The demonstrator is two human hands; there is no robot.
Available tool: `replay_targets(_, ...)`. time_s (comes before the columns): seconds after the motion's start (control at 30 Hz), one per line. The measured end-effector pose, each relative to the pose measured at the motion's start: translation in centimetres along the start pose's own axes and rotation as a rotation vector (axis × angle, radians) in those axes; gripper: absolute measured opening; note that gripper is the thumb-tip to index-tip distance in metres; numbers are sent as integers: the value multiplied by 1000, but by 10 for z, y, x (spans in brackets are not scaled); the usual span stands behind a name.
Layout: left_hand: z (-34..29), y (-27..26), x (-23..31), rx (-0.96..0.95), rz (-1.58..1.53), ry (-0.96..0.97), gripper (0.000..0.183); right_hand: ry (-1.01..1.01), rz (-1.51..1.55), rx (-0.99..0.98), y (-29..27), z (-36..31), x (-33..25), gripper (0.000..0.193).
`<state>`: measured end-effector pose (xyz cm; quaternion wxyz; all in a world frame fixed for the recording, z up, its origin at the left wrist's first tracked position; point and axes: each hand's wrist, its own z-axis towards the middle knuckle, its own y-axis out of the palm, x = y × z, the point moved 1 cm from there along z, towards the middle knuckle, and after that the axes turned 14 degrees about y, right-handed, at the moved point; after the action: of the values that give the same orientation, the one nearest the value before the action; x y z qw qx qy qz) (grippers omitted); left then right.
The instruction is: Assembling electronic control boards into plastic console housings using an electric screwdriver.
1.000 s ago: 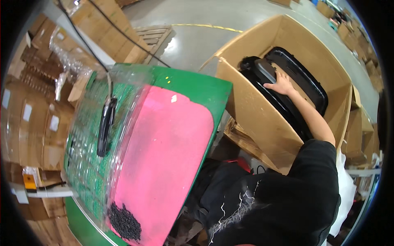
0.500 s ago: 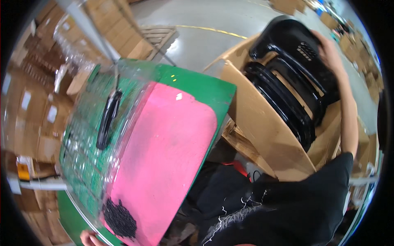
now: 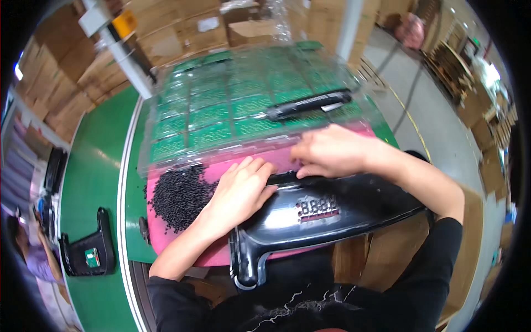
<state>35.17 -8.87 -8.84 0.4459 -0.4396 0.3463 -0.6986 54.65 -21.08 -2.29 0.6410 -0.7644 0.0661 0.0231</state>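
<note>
A glossy black plastic panel (image 3: 354,202) with rows of small cut-outs and a curved arm at one end lies across the front of the pink mat (image 3: 166,243), overhanging its near edge. My left hand (image 3: 243,188) is closed over the panel's far edge, thumb on its top. Close by, my right hand (image 3: 334,152) has bent fingers and its thumb at that same edge. Left of my left hand is a heap of small black screws (image 3: 180,196). Beyond my hands, a black power screwdriver (image 3: 310,105) rests over a clear plastic tray (image 3: 160,160) of green circuit boards (image 3: 210,119).
At left runs a green conveyor (image 3: 99,166) with a white rail, carrying another black panel (image 3: 105,243) fitted with a small board. A co-worker in purple (image 3: 41,265) sits beyond it. An open carton (image 3: 470,243) stands at my right; stacked cartons (image 3: 182,33) line the back.
My right hand has brought a black panel from the carton onto the mat. My left hand has come from the bench edge to the panel. The view has swung left.
</note>
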Motion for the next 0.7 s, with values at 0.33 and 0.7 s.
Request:
replay_targets(0.33,-22,9,-34,141,236,-69,19,866,-498,282,-66,200,251,40)
replay_targets(0.7,-28,16,-48,79,132,-15,14,835,-655,271,16,277,427,37)
